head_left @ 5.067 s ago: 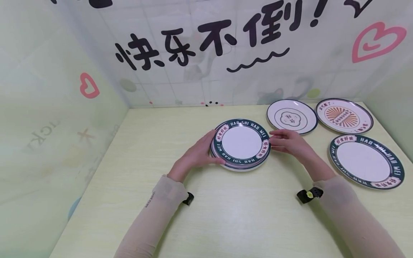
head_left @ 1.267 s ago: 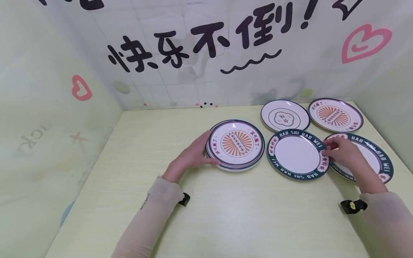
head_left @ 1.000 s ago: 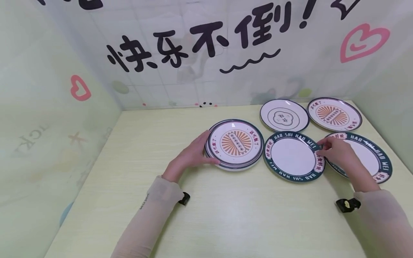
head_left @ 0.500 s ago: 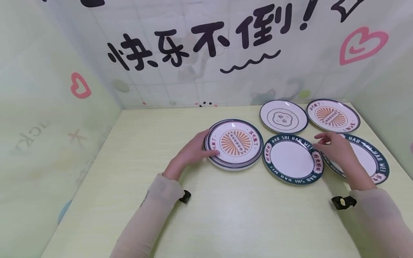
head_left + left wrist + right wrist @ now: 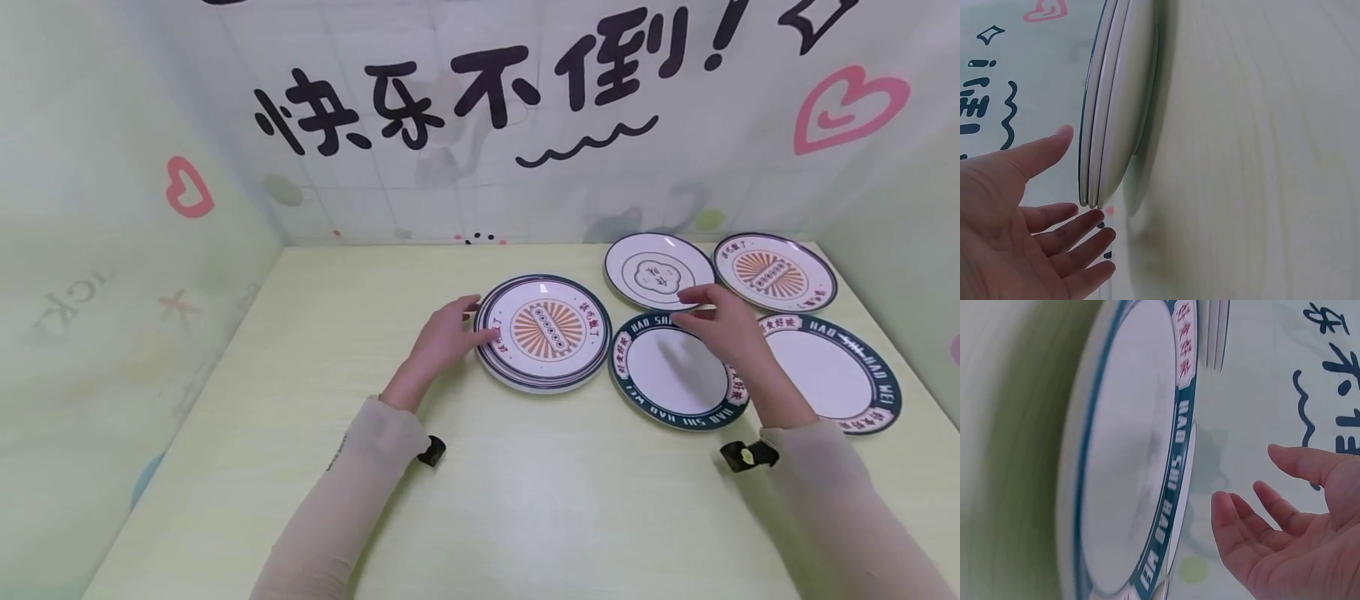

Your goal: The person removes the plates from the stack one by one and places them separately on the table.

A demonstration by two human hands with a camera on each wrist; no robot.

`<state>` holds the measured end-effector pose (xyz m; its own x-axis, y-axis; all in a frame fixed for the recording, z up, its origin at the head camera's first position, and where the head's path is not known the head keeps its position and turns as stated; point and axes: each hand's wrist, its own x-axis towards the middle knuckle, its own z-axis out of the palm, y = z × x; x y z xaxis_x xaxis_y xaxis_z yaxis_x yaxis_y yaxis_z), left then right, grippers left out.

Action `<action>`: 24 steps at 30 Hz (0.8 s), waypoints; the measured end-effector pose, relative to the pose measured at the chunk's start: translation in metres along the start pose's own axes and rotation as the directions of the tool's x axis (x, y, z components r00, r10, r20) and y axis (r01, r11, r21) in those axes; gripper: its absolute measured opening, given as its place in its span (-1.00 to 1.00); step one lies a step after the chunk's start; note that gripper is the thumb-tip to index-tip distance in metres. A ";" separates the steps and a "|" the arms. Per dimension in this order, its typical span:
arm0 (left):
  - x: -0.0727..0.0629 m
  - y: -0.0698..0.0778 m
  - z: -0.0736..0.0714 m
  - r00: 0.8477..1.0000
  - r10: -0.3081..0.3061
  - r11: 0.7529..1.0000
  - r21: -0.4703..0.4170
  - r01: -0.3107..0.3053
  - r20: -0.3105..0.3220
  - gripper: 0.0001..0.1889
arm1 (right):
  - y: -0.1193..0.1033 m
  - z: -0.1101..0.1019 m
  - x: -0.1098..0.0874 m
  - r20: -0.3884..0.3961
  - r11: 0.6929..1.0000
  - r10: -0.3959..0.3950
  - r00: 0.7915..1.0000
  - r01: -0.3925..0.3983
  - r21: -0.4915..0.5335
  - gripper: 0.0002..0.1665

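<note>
A stack of plates (image 5: 555, 375), its top one bearing an orange sunburst, stands mid-table. At the stack's left rim is my left hand (image 5: 444, 333), thumb and fingers spread; the left wrist view has this hand (image 5: 1016, 231) beside the layered rims (image 5: 1100, 125) without gripping them. To the right of the stack lies a green-rimmed plate (image 5: 671, 375). Over its far edge hovers my right hand (image 5: 723, 327), holding nothing. The right wrist view shows its fingers (image 5: 1235, 531) loosely bent, apart from the green-rimmed plate (image 5: 1129, 450).
Behind lie a white plate with a cloud-shaped mark (image 5: 656, 250) and another sunburst plate (image 5: 813, 287). A larger green-rimmed plate (image 5: 825, 375) rests at the right. A printed wall (image 5: 420, 200) stands along the back of the table (image 5: 540, 500).
The green-rimmed plate went from the stack's top to the table on the right, uncovering the sunburst plate. My right hand let it go and moved left; my left hand loosened from the stack.
</note>
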<state>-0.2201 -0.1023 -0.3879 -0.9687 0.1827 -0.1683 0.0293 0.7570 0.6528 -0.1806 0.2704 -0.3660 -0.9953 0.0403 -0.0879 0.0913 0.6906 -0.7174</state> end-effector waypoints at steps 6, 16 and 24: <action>0.000 0.000 0.002 0.999 -0.039 0.998 -0.057 0.038 -0.017 -0.22 | -0.017 0.015 0.003 0.065 0.996 -0.036 0.997 0.031 0.078 -0.34; -0.001 0.003 0.007 0.998 -0.059 0.994 -0.091 0.056 -0.031 -0.24 | -0.030 0.041 0.005 0.114 0.977 -0.122 0.986 0.099 0.192 -0.22; 0.002 0.003 0.012 0.997 -0.028 0.998 -0.058 0.024 -0.075 -0.21 | -0.028 0.058 0.005 0.227 0.974 -0.169 0.959 0.127 0.188 0.04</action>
<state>-0.2189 -0.0921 -0.3957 -0.9849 0.1137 -0.1306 -0.0080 0.7236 0.6901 -0.1861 0.2091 -0.3861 -0.9628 -0.2420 -0.1203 -0.0313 0.5421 -0.8397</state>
